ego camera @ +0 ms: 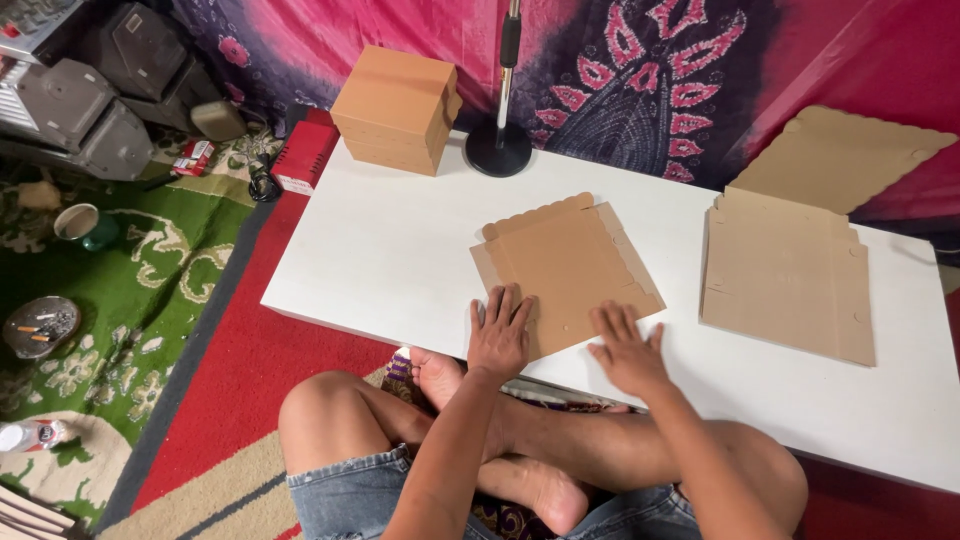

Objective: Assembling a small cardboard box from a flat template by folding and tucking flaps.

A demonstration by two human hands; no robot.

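White table (380,250): cardboard sheet (560,265) under hands.

Home rm, floor rugs (150,290), low table (400,250), wall cloth (640,80)

Stack of folded brown boxes (397,108) at my table's (380,250) far corner; black stand base (498,148) beside; flat cardboard pile (790,275) right; ashtray (40,325) on rug.

Bare forearms without sleeves, faded blue denim shorts, apparently frayed at hem, bare feet
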